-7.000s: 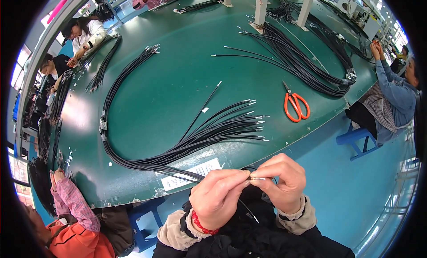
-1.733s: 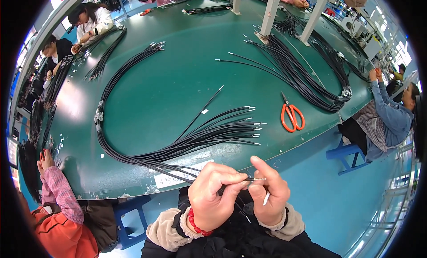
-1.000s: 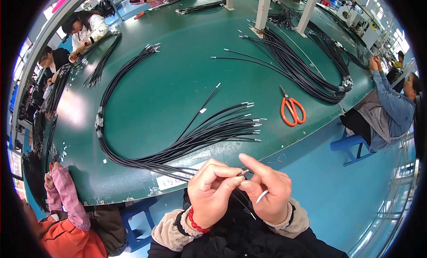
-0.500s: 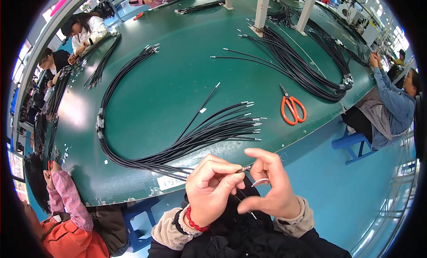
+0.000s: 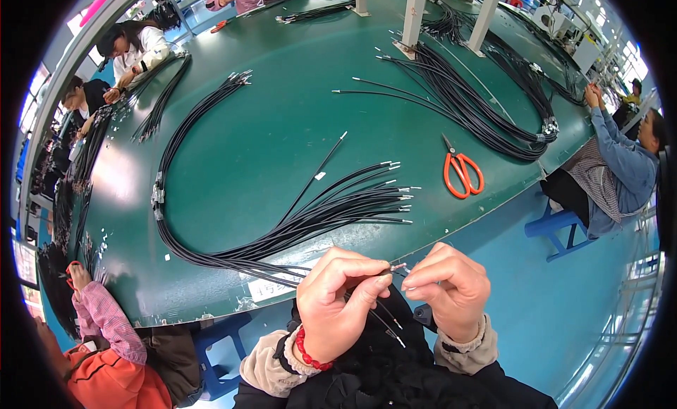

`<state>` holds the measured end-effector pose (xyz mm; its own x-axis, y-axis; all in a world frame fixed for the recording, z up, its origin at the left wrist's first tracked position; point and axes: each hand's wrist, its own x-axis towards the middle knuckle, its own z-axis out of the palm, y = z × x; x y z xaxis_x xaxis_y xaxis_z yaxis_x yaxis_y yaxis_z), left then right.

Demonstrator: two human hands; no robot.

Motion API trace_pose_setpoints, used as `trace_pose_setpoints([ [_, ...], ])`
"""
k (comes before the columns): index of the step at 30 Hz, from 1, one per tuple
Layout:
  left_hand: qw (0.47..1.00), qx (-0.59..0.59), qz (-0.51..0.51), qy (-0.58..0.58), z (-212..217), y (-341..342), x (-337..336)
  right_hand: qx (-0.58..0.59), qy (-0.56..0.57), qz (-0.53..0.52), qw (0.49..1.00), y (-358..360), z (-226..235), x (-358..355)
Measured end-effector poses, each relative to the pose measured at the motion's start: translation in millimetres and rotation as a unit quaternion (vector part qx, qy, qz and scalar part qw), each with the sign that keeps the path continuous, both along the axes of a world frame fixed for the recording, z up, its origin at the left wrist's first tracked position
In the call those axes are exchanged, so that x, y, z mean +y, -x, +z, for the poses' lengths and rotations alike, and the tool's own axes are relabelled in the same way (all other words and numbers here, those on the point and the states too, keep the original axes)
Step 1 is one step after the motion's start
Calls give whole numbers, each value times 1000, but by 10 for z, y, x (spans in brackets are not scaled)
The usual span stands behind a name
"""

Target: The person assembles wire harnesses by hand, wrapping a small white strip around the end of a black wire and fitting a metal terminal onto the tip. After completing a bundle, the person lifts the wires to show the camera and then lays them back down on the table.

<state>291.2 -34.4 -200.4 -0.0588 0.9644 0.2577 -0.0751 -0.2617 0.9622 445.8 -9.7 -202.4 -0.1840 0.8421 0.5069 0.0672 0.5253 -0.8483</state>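
Scissors right of cables, on table.

A white rectangular label lies on the green table's near edge.

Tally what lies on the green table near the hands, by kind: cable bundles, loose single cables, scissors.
Black cable bundles: 2, the big loop bundle by the left hand and the far bundle
Loose single cable: 1
Orange scissors: 1
Total: 4
The right hand pinches a thin wire end.
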Motion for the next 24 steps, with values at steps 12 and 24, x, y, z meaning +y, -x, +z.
trace_pose_setpoints([
  [12,959,201,106,-167,42,129,-43,40,13,20,999,204,46,-38],
  [24,939,228,151,-208,24,130,-86,4,-27,-21,999,268,51,-46],
])
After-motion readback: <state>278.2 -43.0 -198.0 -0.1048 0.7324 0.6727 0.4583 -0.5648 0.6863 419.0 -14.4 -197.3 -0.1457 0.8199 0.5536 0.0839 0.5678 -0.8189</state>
